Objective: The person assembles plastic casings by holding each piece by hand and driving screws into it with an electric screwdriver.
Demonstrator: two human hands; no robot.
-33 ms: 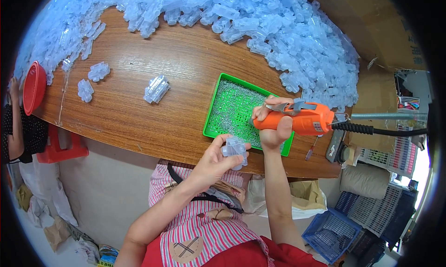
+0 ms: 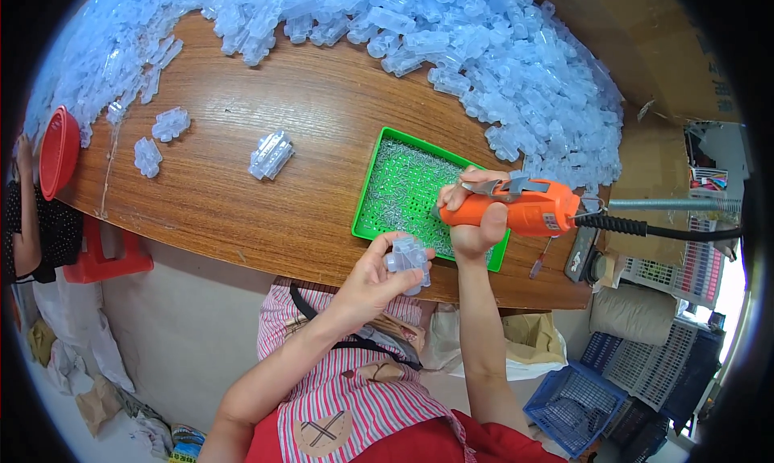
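My left hand (image 2: 373, 279) pinches a clear plastic part (image 2: 408, 263) just off the table's front edge, beside the tray's near corner. In my right hand (image 2: 476, 225) is an orange electric screwdriver (image 2: 524, 207), lying level with its cable end to the right. Its tip end is mostly hidden by my fingers. Beneath that hand sits a green perforated tray (image 2: 367, 191) strewn with many small metal screws (image 2: 395, 209). Left of the tray, a clear plastic assembly (image 2: 272, 154) lies on the wooden table (image 2: 218, 205), and two smaller clear pieces (image 2: 171, 124) rest farther left.
A big heap of clear plastic parts (image 2: 427, 40) covers the table's far side. A red basket (image 2: 60, 153) stands at the left edge by another person's arm (image 2: 29, 213). At right are a small screwdriver (image 2: 538, 263), the black cable (image 2: 669, 228) and a cardboard box (image 2: 653, 153).
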